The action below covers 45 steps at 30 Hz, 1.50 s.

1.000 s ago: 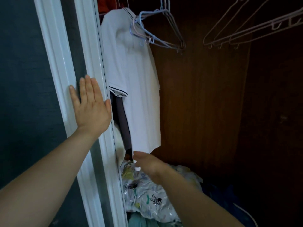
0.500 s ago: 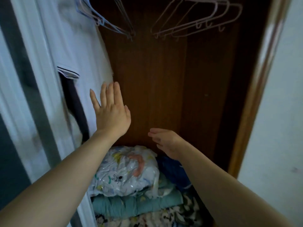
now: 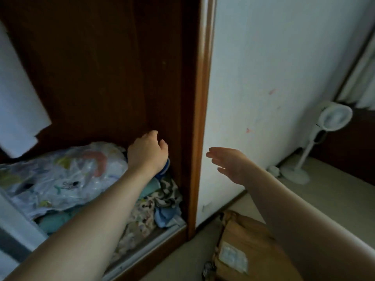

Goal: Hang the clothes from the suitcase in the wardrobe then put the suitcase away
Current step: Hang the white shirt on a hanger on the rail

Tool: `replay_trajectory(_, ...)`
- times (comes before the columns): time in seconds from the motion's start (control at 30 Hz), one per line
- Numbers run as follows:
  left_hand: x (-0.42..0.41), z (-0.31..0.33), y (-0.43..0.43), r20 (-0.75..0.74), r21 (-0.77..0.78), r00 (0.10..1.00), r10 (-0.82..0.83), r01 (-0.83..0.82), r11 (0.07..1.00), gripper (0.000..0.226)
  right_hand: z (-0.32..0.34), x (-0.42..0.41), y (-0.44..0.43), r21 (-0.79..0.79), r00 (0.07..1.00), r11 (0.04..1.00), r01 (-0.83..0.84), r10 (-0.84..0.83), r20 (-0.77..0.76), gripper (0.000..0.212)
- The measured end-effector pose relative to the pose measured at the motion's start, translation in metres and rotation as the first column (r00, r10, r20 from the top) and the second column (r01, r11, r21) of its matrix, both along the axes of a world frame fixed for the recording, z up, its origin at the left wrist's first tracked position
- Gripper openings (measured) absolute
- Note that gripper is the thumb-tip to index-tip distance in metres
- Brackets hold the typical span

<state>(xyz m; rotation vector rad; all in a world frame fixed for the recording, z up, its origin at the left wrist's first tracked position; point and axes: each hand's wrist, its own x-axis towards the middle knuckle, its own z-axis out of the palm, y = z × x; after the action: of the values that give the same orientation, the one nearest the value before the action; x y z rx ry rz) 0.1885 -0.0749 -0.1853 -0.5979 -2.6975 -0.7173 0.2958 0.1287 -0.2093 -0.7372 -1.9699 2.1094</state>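
Dark brown wood panels form the back and right side of the wardrobe (image 3: 101, 57). A white garment (image 3: 18, 98) hangs inside it at the far left, with its lower hem free above the stored items. Only part of the garment is in view.

Below the garment, a clear plastic bag (image 3: 60, 175) holding printed bedding lies on top of a stack of folded textiles (image 3: 164, 191). The stack fills the wardrobe bottom as far as the right side panel. A pale metal track (image 3: 154, 244) runs along the front edge below the stack.

The left hand (image 3: 148, 155) reaches into the wardrobe, just beside the right side panel and above the right end of the stack. Its back faces the viewer. The fingers are loosely curled and nothing is seen in them.

The right hand (image 3: 229, 165) is outside the wardrobe, in front of the white wall (image 3: 274, 67). Its fingers are straight, held together and point left toward the wooden frame post (image 3: 200, 118). It holds nothing and touches nothing.

A brown cardboard box (image 3: 243, 246) with a pale label sits on the floor (image 3: 324, 185) near the base of the frame post, partly behind the right forearm. A white pedestal fan (image 3: 333, 116) stands well apart, at the far right beside the wall.
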Motion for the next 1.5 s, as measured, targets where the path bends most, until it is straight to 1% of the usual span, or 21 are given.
replay_trajectory(0.1, 0.021, -0.023, 0.04, 0.101, 0.012, 0.991, -0.082, 0.081, 0.997, 0.046, -0.012, 0.03, 0.023, -0.019, 0.988, 0.995, 0.102, -0.099, 0.116, 0.029)
replay_trajectory(0.27, 0.05, -0.071, 0.093, 0.222, -0.02, 0.958, -0.184, 0.193, 0.981, 0.045, -0.053, 0.07, 0.055, -0.079, 0.957, 0.965, 0.251, -0.235, 0.17, 0.033)
replay_trajectory(0.37, 0.06, -0.112, 0.116, 0.304, -0.091, 0.928, -0.215, 0.253, 0.963, 0.043, -0.092, 0.087, 0.069, -0.107, 0.924, 0.931, 0.349, -0.323, 0.202, 0.032)
replay_trajectory(0.43, 0.066, -0.144, 0.127, 0.364, -0.142, 0.904, -0.225, 0.292, 0.946, 0.041, -0.124, 0.097, 0.074, -0.123, 0.89, 0.899, 0.42, -0.381, 0.251, 0.028)
replay_trajectory(0.5, 0.074, -0.174, 0.134, 0.419, -0.173, 0.877, -0.235, 0.331, 0.928, 0.04, -0.151, 0.108, 0.075, -0.107, 0.848, 0.869, 0.482, -0.433, 0.304, 0.031)
replay_trajectory(0.6, 0.085, -0.219, 0.14, 0.495, -0.21, 0.835, -0.241, 0.384, 0.899, 0.04, -0.196, 0.127, 0.076, -0.088, 0.798, 0.839, 0.536, -0.47, 0.377, 0.03)
replay_trajectory(0.73, 0.101, -0.288, 0.142, 0.602, -0.226, 0.757, -0.254, 0.466, 0.855, 0.043, -0.266, 0.162, 0.068, -0.034, 0.7, 0.789, 0.613, -0.523, 0.487, 0.034)
replay_trajectory(0.87, 0.122, -0.356, 0.146, 0.671, -0.228, 0.693, -0.264, 0.531, 0.816, 0.039, -0.339, 0.197, 0.055, -0.02, 0.613, 0.725, 0.688, -0.567, 0.55, 0.03)
replay_trajectory(0.93, 0.132, -0.389, 0.146, 0.71, -0.228, 0.658, -0.251, 0.552, 0.802, 0.035, -0.376, 0.213, 0.048, -0.03, 0.578, 0.688, 0.725, -0.585, 0.57, 0.027)
replay_trajectory(1.0, 0.14, -0.423, 0.146, 0.743, -0.226, 0.627, -0.235, 0.565, 0.794, 0.034, -0.412, 0.23, 0.042, -0.035, 0.542, 0.649, 0.76, -0.603, 0.586, 0.029)
replay_trajectory(1.13, 0.155, -0.495, 0.146, 0.793, -0.232, 0.582, -0.181, 0.563, 0.793, 0.037, -0.479, 0.256, 0.033, -0.034, 0.502, 0.619, 0.785, -0.602, 0.621, 0.031)
replay_trajectory(1.23, 0.172, -0.549, 0.151, 0.824, -0.228, 0.549, -0.136, 0.543, 0.808, 0.038, -0.531, 0.269, 0.03, -0.011, 0.468, 0.599, 0.801, -0.614, 0.636, 0.031)
replay_trajectory(1.33, 0.19, -0.599, 0.152, 0.863, -0.194, 0.493, -0.113, 0.528, 0.827, 0.024, -0.58, 0.281, 0.026, -0.038, 0.466, 0.578, 0.815, -0.615, 0.636, 0.034)
replay_trajectory(1.37, 0.198, -0.617, 0.153, 0.874, -0.187, 0.474, -0.105, 0.528, 0.829, 0.023, -0.599, 0.287, 0.025, -0.039, 0.457, 0.571, 0.82, -0.613, 0.644, 0.036)
replay_trajectory(1.5, 0.221, -0.683, 0.154, 0.895, -0.161, 0.44, -0.071, 0.468, 0.869, 0.027, -0.663, 0.308, 0.024, -0.03, 0.421, 0.556, 0.831, -0.592, 0.687, 0.036)
